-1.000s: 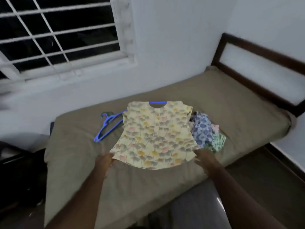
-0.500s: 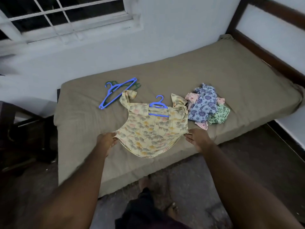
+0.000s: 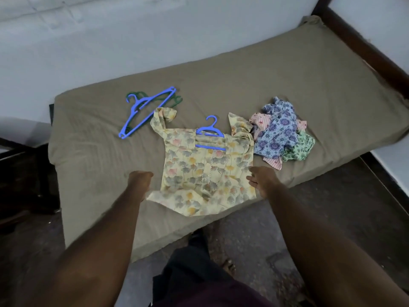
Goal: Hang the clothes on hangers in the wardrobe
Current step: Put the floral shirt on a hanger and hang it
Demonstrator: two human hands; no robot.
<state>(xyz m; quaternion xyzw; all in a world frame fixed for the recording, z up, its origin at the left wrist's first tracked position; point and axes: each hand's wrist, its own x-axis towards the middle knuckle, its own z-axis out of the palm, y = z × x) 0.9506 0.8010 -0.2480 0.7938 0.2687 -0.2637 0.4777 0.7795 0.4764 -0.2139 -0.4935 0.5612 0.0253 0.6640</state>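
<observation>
A yellow floral top lies flat on the bed, its hem reaching the near edge. A blue hanger sits inside its neck, with the hook and bar showing at the collar. My left hand is curled at the top's lower left corner and grips the hem there. My right hand pinches the top's right side edge. A pile of crumpled clothes, blue, pink-striped and green, lies just right of the top. Spare blue and green hangers lie to the upper left.
The bed has an olive sheet and a dark wooden headboard at the right. A white wall runs behind it. Dark furniture stands at the left. My bare foot is on the dark floor below the mattress edge.
The top went from held up and spread to lying on the bed over the hanger, drawn toward the near edge. Both hands stayed at its hem corners. The view tilted down.
</observation>
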